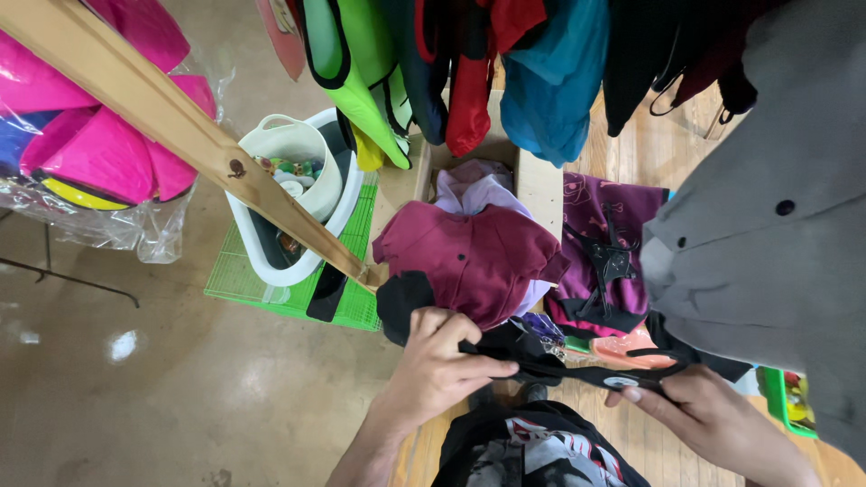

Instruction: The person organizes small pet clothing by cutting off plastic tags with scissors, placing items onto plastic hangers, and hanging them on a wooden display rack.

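Your left hand (439, 365) is closed around one end of a black garment (541, 356), with the fingers wrapped over the folded edge and the thumb on top. Your right hand (713, 417) pinches the other end between thumb and fingertips, so the cloth is stretched in a narrow band between your two hands, low in the view and just above your own dark printed shirt (532, 451).

The black garment looks thin and soft. I judge it is light and has no stiffness, so it will hang down wherever you do not support it. It does not look fragile or slippery, but a loose fold may slide out of a weak pinch. The best places to hold are the hem or the seams, where the cloth is doubled, and not the small white label area near your right fingertips.

Just behind the black garment lies a maroon shirt (478, 257) with buttons, on top of a pale lilac piece, inside a cardboard box (541, 185). To the right of it is a purple garment (600, 252) with a black hanger on it, and a grey coat (767, 243) hangs at the right side. Other coloured clothes hang above. To the left, a white basket (298, 167) with small items stands on a green grid mat (244, 280), beside a wooden beam (180, 122).
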